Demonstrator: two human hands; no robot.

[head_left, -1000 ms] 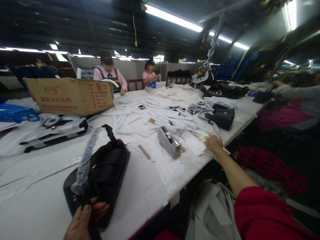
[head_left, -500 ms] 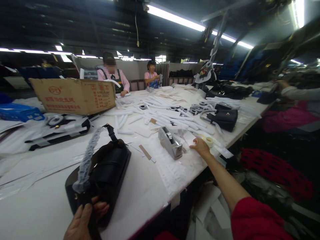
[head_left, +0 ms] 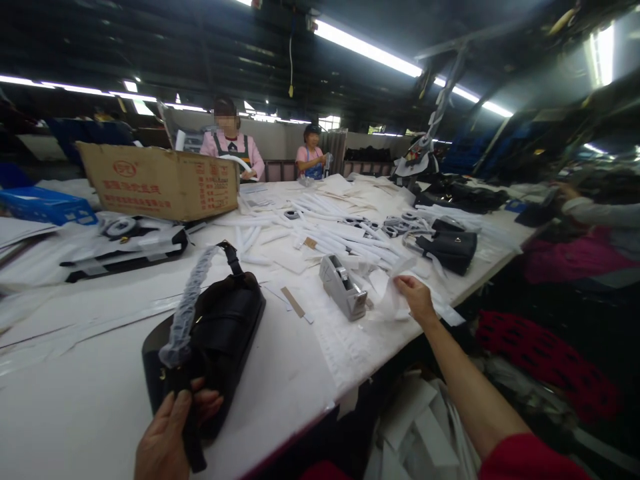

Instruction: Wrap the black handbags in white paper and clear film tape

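Note:
A black handbag stands on the table before me, its handle partly wrapped in crinkled translucent wrapping. My left hand is closed on a black strap at the bag's near end, thumb and fingers pinching it. Off to the right, my right hand pinches a thin translucent white sheet by its edge, raised above the table. Just left of that sheet sits a grey tape dispenser. A brown strip lies between the bag and the dispenser.
A cardboard box and a blue box stand at the left. White tubes and papers cover the table's middle. Another black bag lies at the right. Two people work across the table. Paper scraps fill a container below the edge.
My right hand has taken up the translucent sheet and lifted it off the table. My left hand keeps its grip on the strap. The view has shifted slightly.

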